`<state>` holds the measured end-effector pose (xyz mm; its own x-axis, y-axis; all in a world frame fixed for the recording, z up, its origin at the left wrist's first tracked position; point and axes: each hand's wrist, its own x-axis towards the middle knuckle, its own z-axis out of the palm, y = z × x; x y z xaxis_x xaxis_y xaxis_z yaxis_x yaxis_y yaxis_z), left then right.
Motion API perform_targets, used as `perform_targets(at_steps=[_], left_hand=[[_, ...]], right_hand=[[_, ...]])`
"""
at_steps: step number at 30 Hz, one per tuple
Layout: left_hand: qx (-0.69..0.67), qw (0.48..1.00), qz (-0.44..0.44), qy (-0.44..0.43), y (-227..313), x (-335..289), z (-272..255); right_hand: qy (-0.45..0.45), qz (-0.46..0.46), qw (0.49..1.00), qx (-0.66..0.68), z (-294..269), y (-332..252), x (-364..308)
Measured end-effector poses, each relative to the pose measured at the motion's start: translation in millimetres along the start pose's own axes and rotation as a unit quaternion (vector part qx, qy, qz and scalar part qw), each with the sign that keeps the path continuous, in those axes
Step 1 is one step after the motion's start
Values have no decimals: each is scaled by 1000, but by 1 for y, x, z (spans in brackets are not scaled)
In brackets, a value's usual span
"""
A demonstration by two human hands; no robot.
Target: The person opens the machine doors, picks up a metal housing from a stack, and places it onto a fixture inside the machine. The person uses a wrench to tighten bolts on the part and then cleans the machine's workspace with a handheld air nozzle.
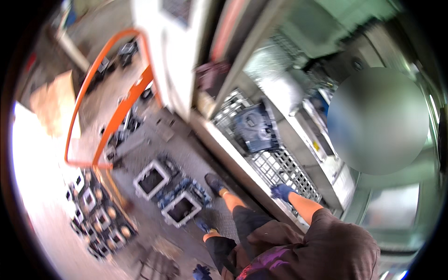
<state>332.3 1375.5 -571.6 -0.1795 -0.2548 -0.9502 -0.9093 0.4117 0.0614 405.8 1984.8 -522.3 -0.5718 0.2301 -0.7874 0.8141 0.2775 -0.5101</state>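
My right hand (282,192), in a dark blue glove, is at the pale front edge of the machine opening, beside a white grid rack (285,170). Its fingers look stretched out, with nothing seen in them. Farther in on the rack lies a dark grey cast metal housing (254,123), apart from the hand. At the lower edge, my left hand (201,272) shows only in part, also in a blue glove. Its blurred fingers seem apart, and no held thing is visible.
Two rectangular metal frame castings (181,209) lie on the floor left of my feet. An orange tubular hand truck (122,112) stands at the left, near rows of stacked castings (100,217). The machine's sill (233,156) runs diagonally beside me. A round blur covers part of the machine interior.
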Motion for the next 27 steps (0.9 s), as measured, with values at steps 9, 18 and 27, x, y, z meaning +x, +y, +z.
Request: perform_targets(at_steps=[9, 18, 27], left_hand=[[228, 923, 294, -96, 251, -96, 34], [330, 818, 446, -154, 308, -307, 186], [602, 524, 460, -390, 144, -364, 311]], right_hand=[[486, 219, 620, 576, 248, 241, -300], [773, -44, 34, 632, 255, 161, -428], [893, 100, 299, 322, 177, 247, -556]])
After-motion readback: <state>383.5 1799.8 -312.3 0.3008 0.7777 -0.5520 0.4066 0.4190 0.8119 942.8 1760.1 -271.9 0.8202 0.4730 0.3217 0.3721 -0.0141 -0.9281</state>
